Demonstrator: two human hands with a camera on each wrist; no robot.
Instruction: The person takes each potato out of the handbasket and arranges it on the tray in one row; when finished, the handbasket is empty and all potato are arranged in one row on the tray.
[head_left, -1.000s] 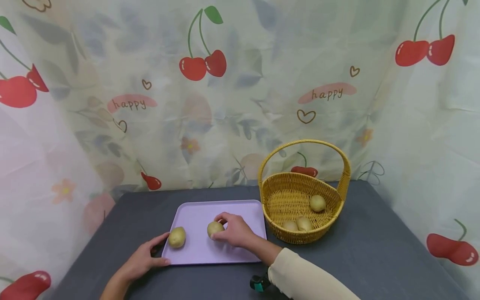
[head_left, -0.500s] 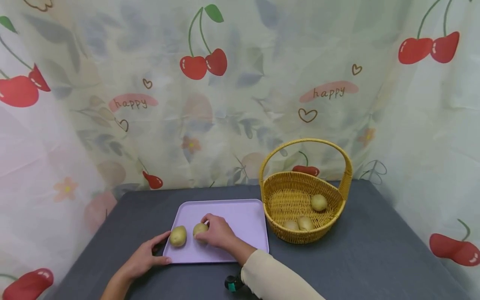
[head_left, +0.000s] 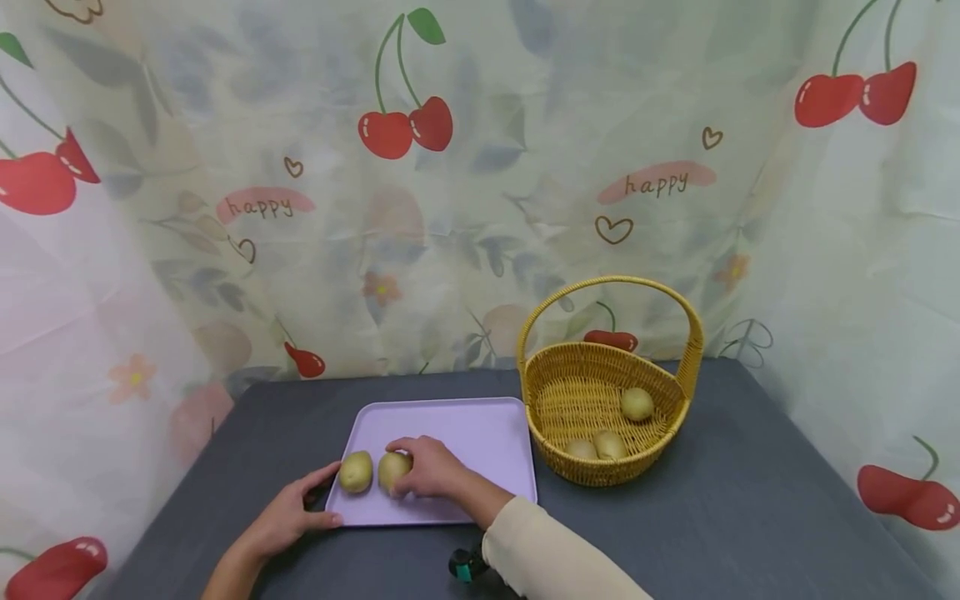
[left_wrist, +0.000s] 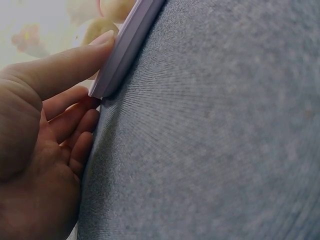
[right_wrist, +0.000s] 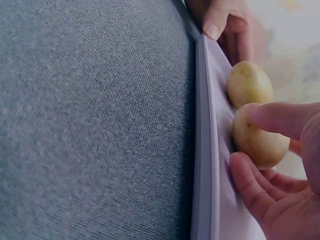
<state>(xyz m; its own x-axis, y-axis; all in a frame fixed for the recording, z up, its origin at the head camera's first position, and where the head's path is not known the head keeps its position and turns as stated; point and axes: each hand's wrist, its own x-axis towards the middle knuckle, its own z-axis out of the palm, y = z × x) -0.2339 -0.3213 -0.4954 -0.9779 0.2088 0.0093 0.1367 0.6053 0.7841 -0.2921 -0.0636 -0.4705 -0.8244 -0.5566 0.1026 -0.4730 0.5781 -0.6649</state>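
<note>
A pale lilac tray [head_left: 472, 425] lies on the dark grey tabletop. My left hand [head_left: 285, 518] holds its near left corner, thumb at the front edge and fingers along the left side; the left wrist view shows the thumb [left_wrist: 75, 65] against the tray's rim. Just inside that side rests one potato [head_left: 356, 472]. Right beside it is a second potato [head_left: 392, 473], which my right hand [head_left: 433, 468] grips between thumb and fingers. In the right wrist view the held potato [right_wrist: 260, 142] is low over the tray surface, overlapping the other potato [right_wrist: 248, 82].
A yellow wicker basket [head_left: 600, 477] with a tall arched handle stands right of the tray, close to its far right corner. It holds 3 potatoes, one [head_left: 637, 404] toward its right side. A cherry-printed curtain [head_left: 465, 250] hangs behind the table.
My right hand has carried its potato leftward across the tray until it is beside the other potato, then a little toward the front. My left hand stays at the tray's corner.
</note>
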